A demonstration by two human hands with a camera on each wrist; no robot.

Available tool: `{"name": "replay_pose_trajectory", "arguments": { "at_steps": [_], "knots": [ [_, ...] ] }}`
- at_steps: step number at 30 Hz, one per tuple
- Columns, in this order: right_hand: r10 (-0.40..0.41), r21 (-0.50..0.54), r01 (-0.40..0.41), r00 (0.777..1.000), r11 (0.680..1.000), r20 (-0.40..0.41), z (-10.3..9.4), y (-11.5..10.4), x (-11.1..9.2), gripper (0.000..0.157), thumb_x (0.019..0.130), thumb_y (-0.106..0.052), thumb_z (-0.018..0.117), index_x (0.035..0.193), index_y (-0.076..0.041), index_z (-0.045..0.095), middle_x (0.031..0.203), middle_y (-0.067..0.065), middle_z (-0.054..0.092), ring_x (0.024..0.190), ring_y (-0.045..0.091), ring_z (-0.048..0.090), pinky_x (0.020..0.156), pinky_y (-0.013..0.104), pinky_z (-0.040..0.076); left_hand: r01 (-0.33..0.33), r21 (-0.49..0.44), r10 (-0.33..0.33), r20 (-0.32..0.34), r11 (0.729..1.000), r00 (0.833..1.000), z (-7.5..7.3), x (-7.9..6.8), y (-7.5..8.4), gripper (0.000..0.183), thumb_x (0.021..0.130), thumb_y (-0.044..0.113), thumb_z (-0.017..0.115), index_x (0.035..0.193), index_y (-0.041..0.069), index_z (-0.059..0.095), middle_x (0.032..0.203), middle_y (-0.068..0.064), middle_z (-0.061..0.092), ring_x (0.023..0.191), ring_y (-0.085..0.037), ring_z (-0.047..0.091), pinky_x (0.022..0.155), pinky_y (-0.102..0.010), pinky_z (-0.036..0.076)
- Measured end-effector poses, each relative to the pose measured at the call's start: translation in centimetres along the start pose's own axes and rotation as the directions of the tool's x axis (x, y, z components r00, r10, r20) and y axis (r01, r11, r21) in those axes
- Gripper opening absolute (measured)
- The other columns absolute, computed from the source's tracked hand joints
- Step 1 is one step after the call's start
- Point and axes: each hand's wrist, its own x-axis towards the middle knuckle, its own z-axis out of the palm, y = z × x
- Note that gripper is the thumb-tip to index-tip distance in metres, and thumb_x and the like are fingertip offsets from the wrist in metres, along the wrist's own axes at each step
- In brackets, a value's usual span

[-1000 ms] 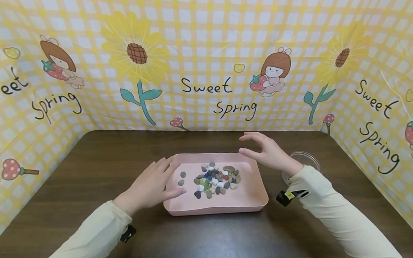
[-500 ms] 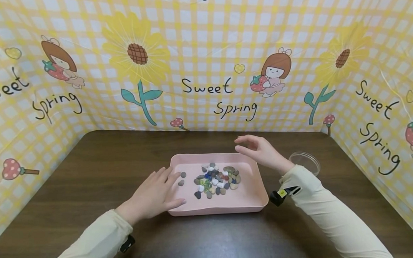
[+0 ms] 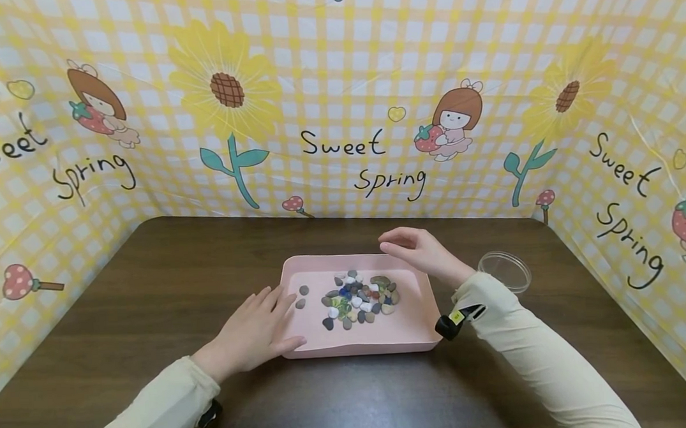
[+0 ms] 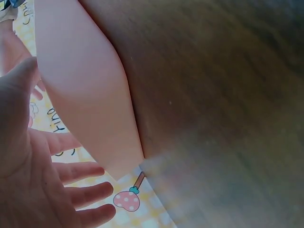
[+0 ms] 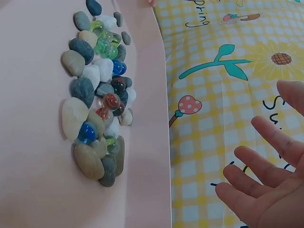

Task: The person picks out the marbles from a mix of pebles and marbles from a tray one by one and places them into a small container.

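Note:
A pink tray (image 3: 405, 326) lies on the table and bears a cluster of pebbles (image 3: 388, 309) mixed with glass marbles (image 5: 111, 101). Two grey pebbles (image 3: 301, 303) lie apart near its left side. My left hand (image 3: 250, 333) is at the tray's left edge, fingers spread and fairly straight; whether it touches the rim I cannot tell. Over the far right corner of the tray hovers my right hand (image 3: 425, 255), its fingers loosely bent and holding nothing. The right wrist view shows the same hand (image 5: 266, 175) apart from the stones.
A round clear container (image 3: 505, 272) stands on the brown table (image 3: 351, 399), to the right of the tray and beside my right sleeve (image 3: 532, 340). Behind the table hangs a yellow checked cloth (image 3: 337, 80) with printed flowers.
My right hand has moved left and slightly down, uncovering more of the round container. The left hand has shifted a little left and toward me. The stones have stayed in place.

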Motion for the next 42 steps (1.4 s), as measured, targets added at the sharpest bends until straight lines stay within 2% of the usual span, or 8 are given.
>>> {"name": "replay_pose_trajectory", "arguments": {
  "at_steps": [8,21,25,35,42],
  "knots": [
    [0.061,0.048,-0.061,0.998,0.997,-0.002,0.6,0.2,0.9,0.039,0.088,-0.039,0.061,0.118,-0.014,0.062,0.122,0.006,0.063,0.116,0.021,0.057,0.102,0.042,0.043,-0.008,0.007,0.008,0.004,1.0,1.0,-0.1,0.0,0.0,0.071,0.085,0.056,0.054,0.131,0.003,0.05,0.137,-0.027,0.046,0.123,-0.045,0.047,0.101,-0.055,0.039],
    [0.093,0.169,-0.109,0.99,0.979,0.102,1.5,1.6,2.0,0.038,0.089,-0.035,0.062,0.118,-0.01,0.062,0.127,0.015,0.059,0.122,0.029,0.052,0.105,0.044,0.039,-0.018,-0.006,0.019,0.029,1.0,0.999,-0.4,0.0,0.1,0.072,0.085,0.058,0.052,0.131,0.003,0.05,0.137,-0.028,0.044,0.12,-0.044,0.049,0.1,-0.053,0.04],
    [0.107,0.166,-0.126,0.987,0.978,0.122,1.7,1.9,2.3,0.043,0.088,-0.036,0.062,0.12,-0.008,0.06,0.128,0.015,0.058,0.122,0.029,0.052,0.106,0.044,0.038,-0.022,-0.008,0.022,0.032,1.0,0.999,-0.4,0.0,0.1,0.072,0.085,0.058,0.053,0.131,0.002,0.05,0.136,-0.029,0.045,0.118,-0.044,0.051,0.099,-0.052,0.041],
    [0.116,0.148,-0.139,0.981,0.979,0.154,2.4,2.5,2.8,0.042,0.087,-0.034,0.065,0.119,-0.007,0.062,0.125,0.011,0.061,0.113,0.02,0.057,0.102,0.037,0.04,-0.008,-0.021,0.009,0.05,1.0,0.999,-0.2,0.0,0.1,0.07,0.086,0.054,0.054,0.131,0.001,0.049,0.137,-0.03,0.043,0.12,-0.044,0.05,0.101,-0.052,0.041],
    [0.149,0.138,-0.178,0.969,0.974,0.199,2.9,3.0,2.8,0.041,0.085,-0.033,0.068,0.118,-0.009,0.063,0.121,0.001,0.064,0.113,0.015,0.056,0.108,0.045,0.034,0.0,-0.029,0.001,0.053,1.0,0.999,0.0,0.1,0.0,0.07,0.086,0.055,0.054,0.132,0.002,0.048,0.138,-0.03,0.042,0.121,-0.042,0.05,0.1,-0.052,0.041]
  ]
}}
